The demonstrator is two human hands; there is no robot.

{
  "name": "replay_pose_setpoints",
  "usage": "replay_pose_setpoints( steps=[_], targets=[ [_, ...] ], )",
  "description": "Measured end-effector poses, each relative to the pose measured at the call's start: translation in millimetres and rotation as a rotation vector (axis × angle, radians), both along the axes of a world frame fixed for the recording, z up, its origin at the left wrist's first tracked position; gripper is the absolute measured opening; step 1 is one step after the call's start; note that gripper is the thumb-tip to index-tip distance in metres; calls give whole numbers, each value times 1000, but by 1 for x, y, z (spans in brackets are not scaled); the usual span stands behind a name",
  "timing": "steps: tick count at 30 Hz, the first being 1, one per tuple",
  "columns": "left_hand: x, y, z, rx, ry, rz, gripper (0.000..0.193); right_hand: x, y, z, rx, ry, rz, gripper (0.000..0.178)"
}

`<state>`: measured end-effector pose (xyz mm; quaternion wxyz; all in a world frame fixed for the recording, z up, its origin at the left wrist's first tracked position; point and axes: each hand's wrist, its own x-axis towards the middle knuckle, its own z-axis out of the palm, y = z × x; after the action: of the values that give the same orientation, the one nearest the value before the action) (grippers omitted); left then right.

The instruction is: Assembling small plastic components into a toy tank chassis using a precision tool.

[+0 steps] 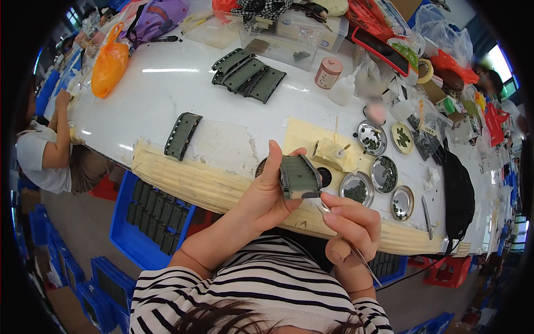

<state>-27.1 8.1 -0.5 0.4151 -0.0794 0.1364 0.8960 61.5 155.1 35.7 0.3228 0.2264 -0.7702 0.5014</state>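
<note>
My left hand [267, 195] is closed round a dark green, curved plastic part [300, 173] with ribbed edges, held up above the table's front edge. In my right hand [353, 222] is a pair of metal tweezers [355, 251], pinched between thumb and fingers. The tips of the tweezers meet the lower right corner of the green part; whether they hold a small piece there I cannot tell. A similar green part [182, 136] lies alone on the table to the left, and a stack of several more [248, 75] rests farther back.
Round metal dishes [356, 188] with small green pieces stand to the right, beside a yellow block [332, 153] with sticks. Another pair of tweezers [427, 217] lies near a black bag [459, 195]. Blue crates [125, 222] of green parts sit below the table. A person [47, 150] sits at the left.
</note>
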Motion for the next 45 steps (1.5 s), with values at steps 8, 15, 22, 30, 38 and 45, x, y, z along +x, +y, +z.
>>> replay_pose_setpoints(
  steps=[8, 15, 22, 30, 38, 45],
  targets=[
    [-4, -2, 7, 124, -157, -31, 60, -14, 11, 15, 312, 166, -85, 31],
    [1, -1, 21, 2, -167, 49, 54, -24, 11, 31, 498, 211, -83, 29],
    [1, -3, 10, 43, -102, 36, 61, -29, 9, 32, 545, 225, -76, 28],
    [1, -2, 9, 16, -128, 50, 60, -32, 8, 32, 543, 231, -82, 28],
    [1, -2, 7, 13, -132, 45, 59, -32, 10, 31, 550, 228, -73, 27],
    [2, -2, 2, 35, -122, 46, 58, -31, 10, 31, 559, 210, -89, 30]
  ],
)
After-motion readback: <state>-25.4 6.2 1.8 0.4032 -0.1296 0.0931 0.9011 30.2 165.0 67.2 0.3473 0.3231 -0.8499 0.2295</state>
